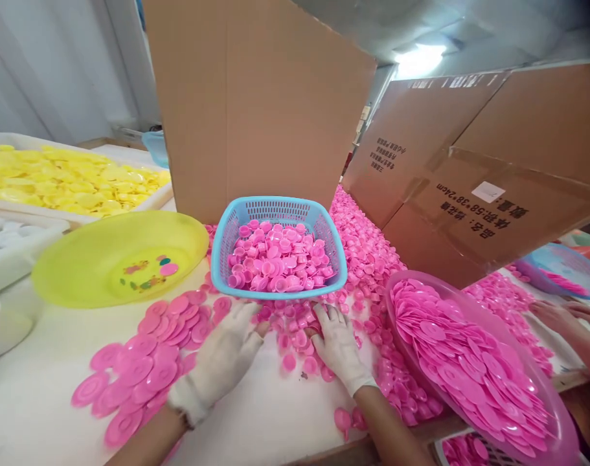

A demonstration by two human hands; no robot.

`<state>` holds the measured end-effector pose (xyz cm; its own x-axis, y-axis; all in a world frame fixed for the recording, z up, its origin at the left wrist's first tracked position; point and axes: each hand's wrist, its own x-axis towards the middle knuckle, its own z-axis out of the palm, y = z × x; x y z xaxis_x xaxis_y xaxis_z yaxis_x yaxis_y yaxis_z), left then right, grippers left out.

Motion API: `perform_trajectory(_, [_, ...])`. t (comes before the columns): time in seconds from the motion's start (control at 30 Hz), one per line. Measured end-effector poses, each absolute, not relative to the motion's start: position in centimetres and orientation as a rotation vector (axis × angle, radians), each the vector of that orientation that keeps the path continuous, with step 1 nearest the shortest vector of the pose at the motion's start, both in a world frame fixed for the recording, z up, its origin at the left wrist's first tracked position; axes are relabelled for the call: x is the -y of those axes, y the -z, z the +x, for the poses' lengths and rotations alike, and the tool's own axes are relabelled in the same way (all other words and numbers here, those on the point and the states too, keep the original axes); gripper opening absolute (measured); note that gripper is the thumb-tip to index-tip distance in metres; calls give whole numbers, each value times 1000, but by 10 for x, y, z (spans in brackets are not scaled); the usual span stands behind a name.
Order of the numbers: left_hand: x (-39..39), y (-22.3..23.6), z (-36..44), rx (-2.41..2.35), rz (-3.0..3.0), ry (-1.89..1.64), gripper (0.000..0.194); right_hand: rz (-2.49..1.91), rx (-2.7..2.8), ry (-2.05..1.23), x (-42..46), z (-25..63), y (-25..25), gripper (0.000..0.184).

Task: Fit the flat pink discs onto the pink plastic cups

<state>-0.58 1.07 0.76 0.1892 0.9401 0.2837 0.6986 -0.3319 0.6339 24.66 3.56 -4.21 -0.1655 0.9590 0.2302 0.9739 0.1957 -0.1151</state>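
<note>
Both of my hands wear pale gloves with bare fingertips. My left hand (229, 353) lies with fingers stretched and thumb apart, between a heap of flat pink discs (146, 362) and some small pink cups. On the other side, my right hand (339, 343) rests with spread fingers among loose pink cups (299, 340) on the white tabletop (241, 421). Neither hand is seen gripping anything, though some fingertips are partly hidden among the pieces. Just beyond my hands stands a blue plastic basket (279, 295) holding many pink cups (280, 259).
A yellow bowl (95, 259) with a few small discs sits left, near a tray of yellow pieces (71, 178). Cardboard boxes (265, 103) rise behind the basket. At right, a pink basin (559, 404) of discs leans over the table edge; another person's hands (567, 327) are beyond it.
</note>
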Motion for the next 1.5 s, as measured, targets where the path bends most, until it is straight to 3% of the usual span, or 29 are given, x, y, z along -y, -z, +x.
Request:
perform_trajectory(0.1, [-26,26,18,-1531,2326,-663,32,-1654,2158,-14,-34,242,45,48])
perform_trajectory(0.2, [-22,45,26,-1489,2398,-668,35,-1517,2022,4,-31,241,46,50])
perform_trajectory(0.4, [21,38,3,-1557,2274,-774,42,-1209,2160,-109,1,219,40,38])
perform_trajectory(0.63, [44,46,-12,-1698,2241,-913,30,-1132,2461,-396,30,183,24,39])
perform_trajectory(0.8, [30,33,8,-1610,2241,-898,20,-1169,2396,-320,23,194,35,36])
perform_trajectory(1.1, [17,41,19,-1483,2251,-806,21,-1317,1961,-153,9,219,44,28])
perform_trajectory(1.3, [29,24,11,-1548,1711,-905,11,-1454,2243,-390,47,207,29,12])
perform_trajectory(1.5, [48,7,-9,-1086,723,-847,26,-1784,2373,-420,68,201,42,12])
